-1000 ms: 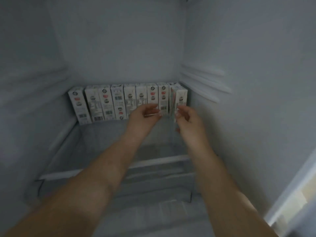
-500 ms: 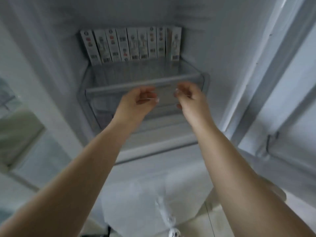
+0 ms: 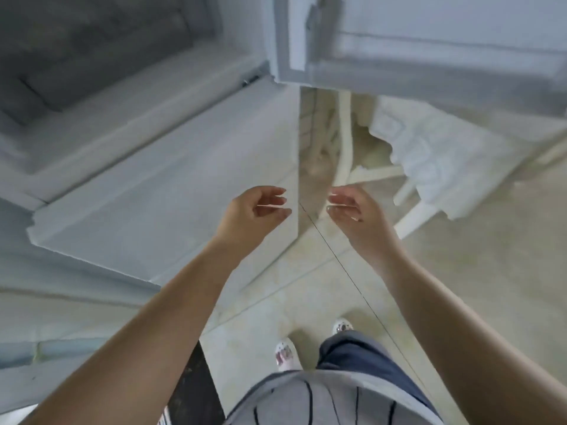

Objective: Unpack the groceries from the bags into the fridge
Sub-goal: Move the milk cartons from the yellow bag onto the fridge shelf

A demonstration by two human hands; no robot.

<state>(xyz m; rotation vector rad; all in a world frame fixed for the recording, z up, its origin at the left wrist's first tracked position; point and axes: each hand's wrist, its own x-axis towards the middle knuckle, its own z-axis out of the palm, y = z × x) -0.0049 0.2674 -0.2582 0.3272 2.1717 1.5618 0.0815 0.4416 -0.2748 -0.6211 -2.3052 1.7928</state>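
My left hand [image 3: 254, 211] and my right hand [image 3: 356, 214] are held out in front of me over the floor, both empty with fingers loosely curled and apart. The fridge [image 3: 129, 124] fills the upper left, its open interior dark and blurred. The open fridge door [image 3: 429, 41] crosses the top right. A white plastic bag [image 3: 435, 154] lies on the floor beyond my right hand, below the door. The row of cartons is out of view.
Pale tiled floor [image 3: 491, 256] spreads to the right and below my hands. White chair or table legs [image 3: 343, 148] stand under the door near the bag. My feet [image 3: 285, 354] and grey striped top show at the bottom.
My view has swung down from the fridge shelf with its cartons to the floor. Both hands have pulled out of the fridge and stay empty.
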